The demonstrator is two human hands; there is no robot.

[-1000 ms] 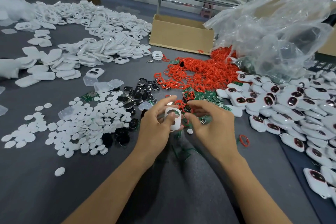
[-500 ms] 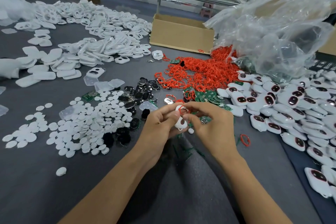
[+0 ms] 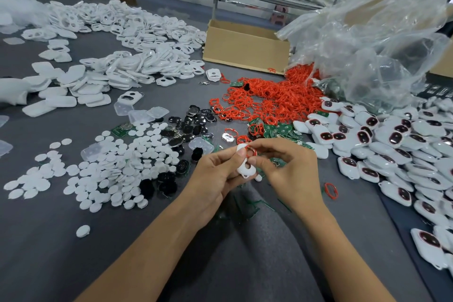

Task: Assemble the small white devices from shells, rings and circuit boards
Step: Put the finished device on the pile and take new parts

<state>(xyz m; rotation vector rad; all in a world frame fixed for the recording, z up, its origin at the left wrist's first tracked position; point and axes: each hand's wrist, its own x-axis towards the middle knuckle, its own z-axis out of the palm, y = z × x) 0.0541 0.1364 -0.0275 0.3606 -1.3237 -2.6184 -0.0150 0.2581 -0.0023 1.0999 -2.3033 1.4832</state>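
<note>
My left hand (image 3: 215, 171) grips a small white shell (image 3: 245, 167) with openings in it, held above the grey table in front of me. My right hand (image 3: 291, 171) pinches a red ring (image 3: 252, 151) against the shell's upper opening. A heap of red rings (image 3: 269, 98) lies behind my hands, with green circuit boards (image 3: 279, 130) just in front of it. Assembled white devices (image 3: 392, 140) with dark red windows are piled to the right. Loose white shells (image 3: 127, 56) cover the far left.
White round discs (image 3: 110, 162) and black oval parts (image 3: 191, 125) are spread left of my hands. An open cardboard box (image 3: 245, 49) stands at the back. A big clear plastic bag (image 3: 372, 39) bulges at the right rear. One red ring (image 3: 331, 190) lies alone right of my hand.
My right hand has brought a red ring onto the shell. The shell has turned in my left hand and both hands have closed together on it.
</note>
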